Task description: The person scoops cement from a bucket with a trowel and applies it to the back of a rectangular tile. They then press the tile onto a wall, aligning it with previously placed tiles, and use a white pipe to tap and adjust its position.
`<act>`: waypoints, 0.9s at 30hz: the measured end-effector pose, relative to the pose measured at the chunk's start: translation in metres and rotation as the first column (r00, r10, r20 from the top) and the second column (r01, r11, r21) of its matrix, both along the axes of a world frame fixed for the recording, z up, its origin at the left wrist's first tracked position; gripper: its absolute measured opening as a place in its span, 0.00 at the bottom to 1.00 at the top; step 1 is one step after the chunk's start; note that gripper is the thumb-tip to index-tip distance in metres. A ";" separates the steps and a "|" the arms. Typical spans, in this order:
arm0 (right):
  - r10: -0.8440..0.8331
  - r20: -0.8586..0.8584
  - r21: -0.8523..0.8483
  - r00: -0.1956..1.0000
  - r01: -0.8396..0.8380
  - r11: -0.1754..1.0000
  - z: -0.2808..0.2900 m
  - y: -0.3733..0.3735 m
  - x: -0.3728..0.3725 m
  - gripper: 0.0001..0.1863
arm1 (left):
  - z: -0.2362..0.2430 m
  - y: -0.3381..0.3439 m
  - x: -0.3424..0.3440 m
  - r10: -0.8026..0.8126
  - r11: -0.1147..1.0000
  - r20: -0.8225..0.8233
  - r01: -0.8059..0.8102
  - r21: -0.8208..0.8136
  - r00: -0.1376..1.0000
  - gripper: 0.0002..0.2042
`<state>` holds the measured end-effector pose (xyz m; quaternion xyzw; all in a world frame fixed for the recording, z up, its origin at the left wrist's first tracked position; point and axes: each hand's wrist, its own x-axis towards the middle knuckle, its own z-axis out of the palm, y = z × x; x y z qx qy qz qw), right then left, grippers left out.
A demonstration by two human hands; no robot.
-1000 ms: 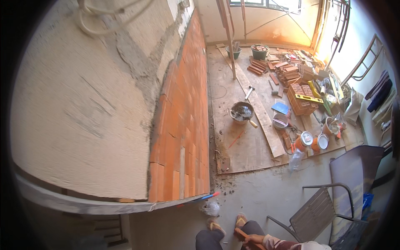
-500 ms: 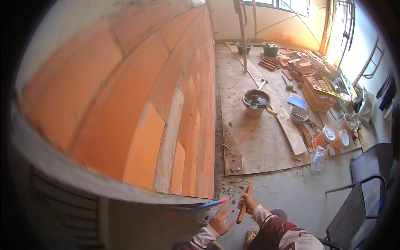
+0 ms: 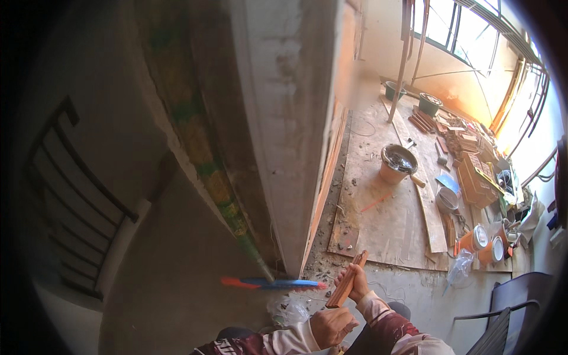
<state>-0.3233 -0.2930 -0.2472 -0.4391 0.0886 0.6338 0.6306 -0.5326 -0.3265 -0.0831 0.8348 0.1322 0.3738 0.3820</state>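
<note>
In the head view, the right hand point(image 3: 357, 285) grips a slim red-brown brick point(image 3: 348, 281), fingers wrapped round its middle. The brick is held tilted on the near side of the board point(image 3: 378, 228), its upper tip overlapping the board's near edge as seen from above. The left hand point(image 3: 332, 327), farther back from the board, lies close to the brick's lower end with its fingers bent; whether it is closed or touches the brick I cannot tell.

Left of the board's near corner are a blue stick point(image 3: 284, 284) with red ends and, nearer the person, a clear bag point(image 3: 288, 310). A wall end point(image 3: 284, 148) rises along the board's left, with a railing point(image 3: 89, 207) well beyond. On the board stand a bucket point(image 3: 393, 173) of dark wet mix and, to its right, stacked blocks point(image 3: 475, 188). Two orange pails point(image 3: 470, 241) sit by the board's near right corner; a chair point(image 3: 500, 331) is nearer the person than that corner.
</note>
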 end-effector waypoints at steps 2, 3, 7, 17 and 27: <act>-0.034 0.011 -0.025 0.999 0.034 0.999 -0.002 -0.008 0.006 0.12 | -0.011 -0.003 -0.003 0.025 0.989 0.075 -0.035 0.140 0.997 0.04; -0.037 -0.036 -0.027 0.999 0.036 0.999 -0.002 -0.009 0.006 0.12 | 0.006 -0.005 0.000 0.036 0.991 0.216 -0.063 0.122 0.976 0.07; -0.070 -0.116 0.031 0.991 0.074 0.997 0.005 -0.009 0.012 0.12 | 0.022 -0.030 -0.003 -0.086 0.977 0.023 0.089 -0.195 0.996 0.08; -0.052 -0.194 0.065 0.980 0.066 0.996 0.041 -0.016 0.012 0.12 | 0.004 -0.062 -0.006 -0.443 0.740 -0.017 0.355 -0.571 0.896 0.08; -0.129 -0.196 0.164 0.972 0.162 0.973 0.104 -0.049 0.029 0.20 | -0.027 -0.061 -0.022 -0.597 0.555 -0.177 0.243 -0.796 0.782 0.13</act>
